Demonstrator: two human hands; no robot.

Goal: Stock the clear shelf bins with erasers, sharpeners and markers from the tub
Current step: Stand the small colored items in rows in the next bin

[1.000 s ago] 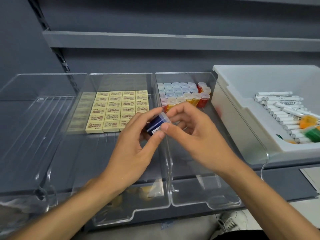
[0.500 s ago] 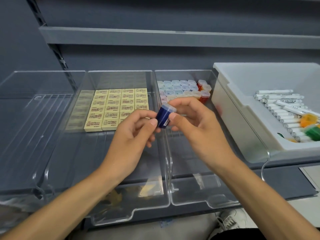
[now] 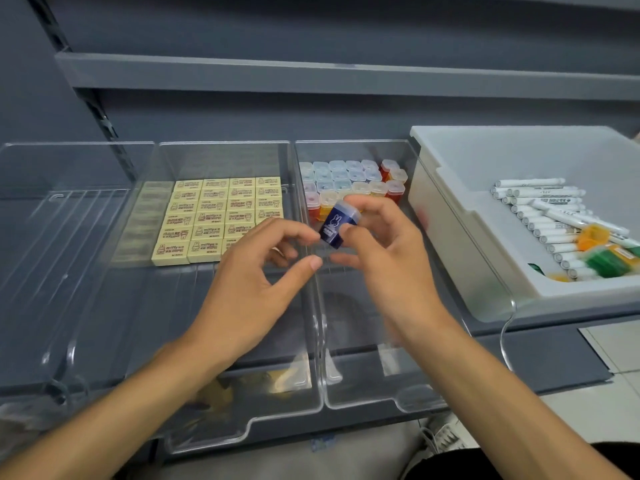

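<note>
A blue sharpener is pinched by the right hand above the right clear bin, just near of the stocked sharpeners. Nothing is held by the left hand, fingers loosely spread.

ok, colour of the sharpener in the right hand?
Dark blue sharpener, white rabbit print, clear cap, pinched in the right hand. Head view.

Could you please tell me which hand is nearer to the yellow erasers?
Left. The left hand is just in front of the erasers; the right hand holds a blue sharpener over the next bin.
</note>
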